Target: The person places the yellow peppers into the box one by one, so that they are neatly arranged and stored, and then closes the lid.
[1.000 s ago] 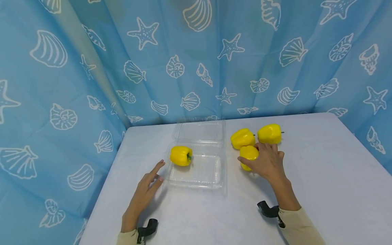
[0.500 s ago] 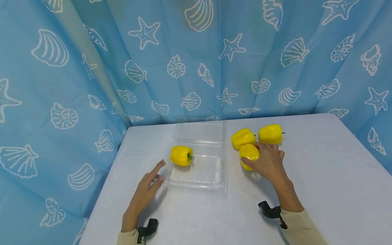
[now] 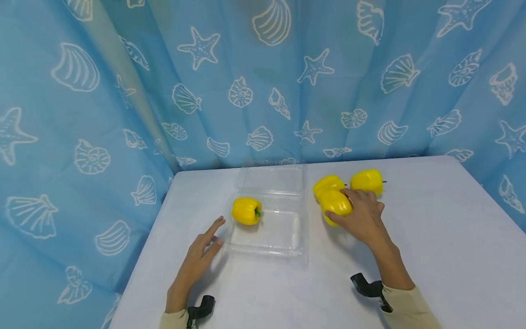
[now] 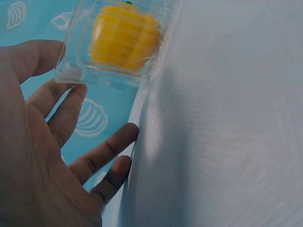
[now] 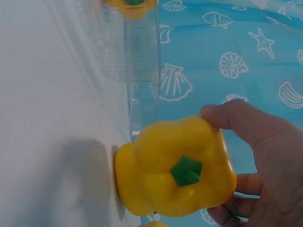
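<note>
My right hand (image 3: 361,214) grips a yellow bell pepper (image 3: 335,203) and holds it just above the white table (image 3: 431,237); the right wrist view shows the held pepper (image 5: 177,172) with its green stem facing the camera. Two more yellow peppers lie behind it, one (image 3: 326,183) partly hidden, the other (image 3: 366,181) to the right. A fourth pepper (image 3: 246,210) sits in the left end of an open clear plastic clamshell box (image 3: 269,228). My left hand (image 3: 203,249) rests open on the table, fingers by the box's left front corner (image 4: 71,75).
The clamshell's lid (image 3: 273,179) lies open flat behind its base. A blue curtain with shells and starfish (image 3: 263,82) encloses the table at the back and left. The table's left edge (image 3: 141,256) runs near my left hand.
My right hand has lifted the gripped pepper off the table and moved it slightly back and left. The left hand has stayed in place.
</note>
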Demonstrator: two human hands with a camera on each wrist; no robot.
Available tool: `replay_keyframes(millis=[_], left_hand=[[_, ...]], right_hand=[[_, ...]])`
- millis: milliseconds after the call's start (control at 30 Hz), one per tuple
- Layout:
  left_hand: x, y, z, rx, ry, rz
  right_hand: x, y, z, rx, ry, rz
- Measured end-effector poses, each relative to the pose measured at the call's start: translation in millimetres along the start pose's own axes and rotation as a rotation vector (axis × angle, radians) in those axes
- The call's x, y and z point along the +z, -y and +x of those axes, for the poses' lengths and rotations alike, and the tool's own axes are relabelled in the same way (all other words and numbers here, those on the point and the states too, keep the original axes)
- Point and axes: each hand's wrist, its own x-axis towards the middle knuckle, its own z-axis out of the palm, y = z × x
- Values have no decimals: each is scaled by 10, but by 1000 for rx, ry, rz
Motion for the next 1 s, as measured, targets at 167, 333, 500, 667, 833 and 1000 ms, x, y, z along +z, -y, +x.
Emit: replay_keyframes(millis=[167, 333, 500, 667, 833, 1000], left_hand=[[-32, -17, 19, 48, -9, 7], [-58, -29, 38, 76, -16, 1], [-45, -22, 32, 56, -10, -25], [-20, -4, 10, 43, -12, -20], [-26, -30, 0, 31, -10, -26], [-19, -26, -6, 31, -6, -20]], right_hand=[[6, 0, 10, -59, -26, 38], [12, 32, 53, -90, -28, 49], [-1, 67, 64, -100, -14, 70], [15, 73, 74, -134, -11, 94], [49, 88, 102, -155, -15, 108], [63, 125, 125, -169, -1, 112]])
